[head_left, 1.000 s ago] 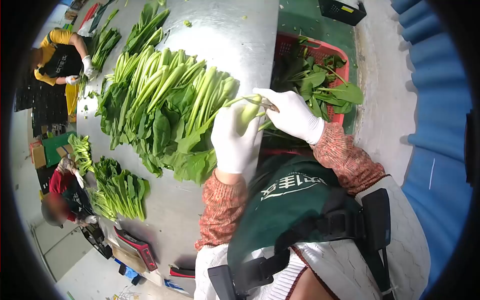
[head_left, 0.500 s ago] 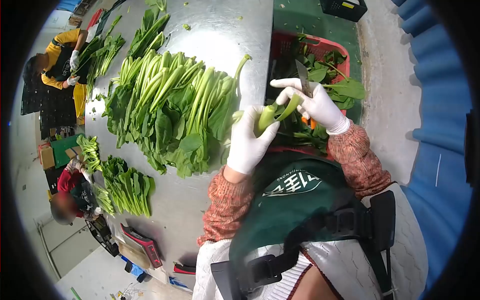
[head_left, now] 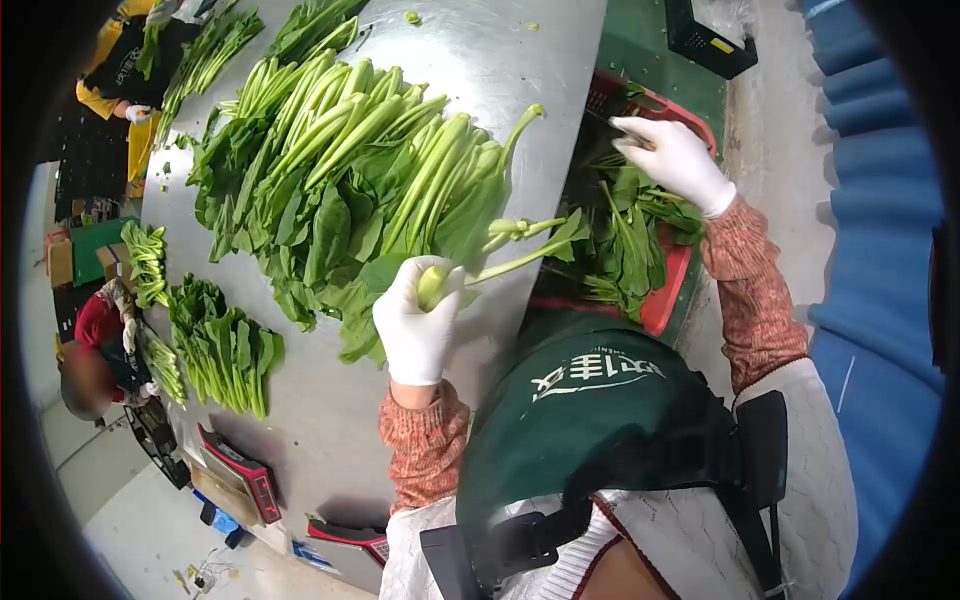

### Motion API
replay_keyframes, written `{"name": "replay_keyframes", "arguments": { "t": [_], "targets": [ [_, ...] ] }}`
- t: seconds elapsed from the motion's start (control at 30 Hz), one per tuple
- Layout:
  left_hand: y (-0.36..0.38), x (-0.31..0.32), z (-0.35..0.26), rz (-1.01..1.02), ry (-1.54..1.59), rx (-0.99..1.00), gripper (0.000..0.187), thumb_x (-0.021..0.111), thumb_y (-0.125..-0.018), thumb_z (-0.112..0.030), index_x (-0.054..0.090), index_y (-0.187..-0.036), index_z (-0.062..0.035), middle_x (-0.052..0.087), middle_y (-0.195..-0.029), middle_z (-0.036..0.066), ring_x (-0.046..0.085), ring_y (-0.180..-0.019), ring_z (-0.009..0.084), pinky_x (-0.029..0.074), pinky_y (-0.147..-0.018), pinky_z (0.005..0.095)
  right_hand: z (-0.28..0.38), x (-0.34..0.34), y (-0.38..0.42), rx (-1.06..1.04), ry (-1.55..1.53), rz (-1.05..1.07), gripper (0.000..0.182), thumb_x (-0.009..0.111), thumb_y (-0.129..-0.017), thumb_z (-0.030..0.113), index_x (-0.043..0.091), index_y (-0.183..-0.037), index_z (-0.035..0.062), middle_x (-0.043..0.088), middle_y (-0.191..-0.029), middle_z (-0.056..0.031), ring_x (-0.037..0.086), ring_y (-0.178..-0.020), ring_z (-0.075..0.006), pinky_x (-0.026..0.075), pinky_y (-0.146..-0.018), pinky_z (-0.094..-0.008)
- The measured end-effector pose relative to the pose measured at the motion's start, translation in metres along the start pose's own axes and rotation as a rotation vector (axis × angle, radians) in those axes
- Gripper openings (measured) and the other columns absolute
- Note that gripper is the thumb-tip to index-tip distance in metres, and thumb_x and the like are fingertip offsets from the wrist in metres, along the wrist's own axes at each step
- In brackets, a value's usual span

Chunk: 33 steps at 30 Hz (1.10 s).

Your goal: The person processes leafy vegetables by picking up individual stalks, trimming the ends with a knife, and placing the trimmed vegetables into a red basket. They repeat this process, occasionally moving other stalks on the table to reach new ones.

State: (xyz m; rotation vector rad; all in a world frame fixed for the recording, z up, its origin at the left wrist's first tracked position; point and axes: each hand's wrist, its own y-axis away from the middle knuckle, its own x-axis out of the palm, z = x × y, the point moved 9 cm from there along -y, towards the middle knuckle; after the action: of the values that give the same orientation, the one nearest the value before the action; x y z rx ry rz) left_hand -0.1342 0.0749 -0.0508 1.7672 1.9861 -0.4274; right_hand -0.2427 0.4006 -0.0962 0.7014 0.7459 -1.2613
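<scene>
My left hand (head_left: 418, 325), in a white glove, is closed around a leafy green stalk, its pale cut base (head_left: 432, 287) showing between thumb and fingers. Beside it on the metal table lies a big pile of leafy greens (head_left: 340, 190), stems toward the far side. Another leafy stem (head_left: 530, 250) sticks out past the table edge, right of my left hand. My gloved right hand (head_left: 680, 165) is over the red crate (head_left: 680, 285), fingers curled around a knife (head_left: 598, 118) whose blade is barely visible and handle hidden. Loose leaves (head_left: 635, 245) fill the crate below.
Smaller bunches of greens (head_left: 225, 350) lie on the table's left part. Two red scales (head_left: 245, 475) stand near its front-left edge. Two co-workers (head_left: 105, 345) are across the table. A black crate (head_left: 710, 40) sits on the floor at upper right, near a blue curtain (head_left: 880, 200).
My hands have moved apart: the left went left toward the pile with the stalk, the right moved up and right over the crate. The leaf between them is gone from my right fingers.
</scene>
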Motion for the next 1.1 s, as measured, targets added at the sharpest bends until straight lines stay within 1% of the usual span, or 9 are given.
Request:
{"name": "replay_keyframes", "arguments": {
  "t": [0.03, 0.07, 0.17, 0.2, 0.3, 0.43, 0.63, 0.87, 1.1],
  "targets": [
    [-0.002, 0.000, 0.004, 0.004, 0.003, -0.016, 0.010, 0.073, -0.083, -0.005, 0.066, -0.090, -0.0022, 0.063, -0.076, -0.002, 0.053, -0.068, 0.0040, 0.047, -0.065, 0.0210, 0.019, 0.010, -0.014, -0.072, -0.096, -0.013, 0.036, 0.062, -0.089, 0.031, 0.068, -0.115, 0.0067, 0.070, -0.104, -0.0166, 0.067, -0.098, -0.0331, 0.053, -0.085, -0.0371],
    [-0.004, 0.000, 0.006, 0.009, 0.002, -0.032, 0.011, 0.073, -0.083, -0.005, 0.066, -0.090, -0.0022, 0.063, -0.076, -0.002, 0.053, -0.068, 0.0038, 0.047, -0.065, 0.0210, 0.037, 0.027, -0.032, -0.147, -0.126, 0.009, 0.032, 0.064, -0.091, 0.019, 0.065, -0.118, 0.0015, 0.072, -0.101, -0.0160, 0.068, -0.092, -0.0194, 0.051, -0.082, -0.0324],
    [-0.005, 0.004, 0.002, 0.026, -0.068, 0.046, 0.012, 0.072, -0.083, -0.006, 0.066, -0.093, -0.0024, 0.064, -0.076, 0.001, 0.054, -0.068, 0.0040, 0.048, -0.065, 0.0217, 0.070, 0.085, -0.089, -0.132, -0.297, 0.096, 0.034, 0.058, -0.094, 0.031, 0.068, -0.109, 0.0015, 0.071, -0.088, -0.0106, 0.061, -0.071, -0.0153, 0.048, -0.067, -0.0294],
    [-0.005, 0.004, 0.000, 0.012, -0.091, 0.082, 0.012, 0.072, -0.083, -0.006, 0.066, -0.093, -0.0026, 0.065, -0.076, 0.002, 0.055, -0.068, 0.0046, 0.048, -0.065, 0.0221, 0.059, 0.114, -0.103, 0.160, -0.570, 0.209, 0.031, 0.061, -0.092, 0.030, 0.071, -0.107, 0.0037, 0.069, -0.083, -0.0044, 0.049, -0.057, -0.0098, 0.040, -0.053, -0.0263],
    [-0.007, -0.007, -0.003, -0.043, -0.149, 0.156, 0.012, 0.072, -0.083, -0.006, 0.066, -0.094, -0.0029, 0.065, -0.076, 0.003, 0.056, -0.068, 0.0059, 0.048, -0.066, 0.0228, 0.068, 0.152, -0.123, 0.259, -0.727, 0.224, 0.028, 0.065, -0.090, 0.029, 0.072, -0.104, 0.0053, 0.064, -0.077, 0.0009, 0.040, -0.052, -0.0053, 0.033, -0.047, -0.0241],
    [-0.014, -0.024, -0.012, -0.181, -0.231, 0.301, 0.022, 0.075, -0.078, -0.006, 0.067, -0.098, -0.0029, 0.069, -0.089, 0.014, 0.068, -0.079, 0.0276, 0.054, -0.074, 0.0326, 0.096, 0.111, -0.101, 0.051, -0.807, 0.137, 0.033, 0.068, -0.086, 0.025, 0.066, -0.108, 0.0000, 0.061, -0.072, 0.0000, 0.051, -0.056, -0.0079, 0.044, -0.051, -0.0250],
    [-0.030, 0.003, -0.061, -0.239, -0.504, 0.534, 0.048, 0.080, -0.073, -0.014, 0.063, -0.118, -0.0081, 0.066, -0.107, 0.011, 0.064, -0.096, 0.0285, 0.052, -0.085, 0.0357, 0.154, 0.053, -0.017, -0.176, -0.888, 0.117, 0.026, 0.072, -0.087, 0.018, 0.069, -0.108, 0.0019, 0.062, -0.077, 0.0046, 0.043, -0.059, 0.0014, 0.036, -0.052, -0.0180],
    [-0.004, 0.018, -0.074, -0.245, -0.540, 0.629, 0.047, 0.081, -0.069, -0.012, 0.065, -0.112, -0.0079, 0.066, -0.102, 0.010, 0.064, -0.090, 0.0275, 0.053, -0.079, 0.0351, 0.142, 0.022, 0.050, -0.192, -0.417, -0.165, 0.020, 0.058, -0.092, 0.002, 0.064, -0.112, 0.0007, 0.069, -0.090, -0.0097, 0.066, -0.076, -0.0130, 0.051, -0.065, -0.0265],
    [0.028, 0.034, -0.117, -0.308, -0.609, 0.836, 0.048, 0.077, -0.065, -0.011, 0.064, -0.111, -0.0073, 0.064, -0.099, 0.008, 0.063, -0.082, 0.0268, 0.053, -0.070, 0.0358, 0.131, 0.019, 0.076, -0.193, -0.365, -0.244, 0.046, 0.063, -0.076, -0.007, 0.060, -0.118, 0.0091, 0.067, -0.090, -0.0141, 0.068, -0.074, -0.0298, 0.054, -0.064, -0.0368]
  ]
}}
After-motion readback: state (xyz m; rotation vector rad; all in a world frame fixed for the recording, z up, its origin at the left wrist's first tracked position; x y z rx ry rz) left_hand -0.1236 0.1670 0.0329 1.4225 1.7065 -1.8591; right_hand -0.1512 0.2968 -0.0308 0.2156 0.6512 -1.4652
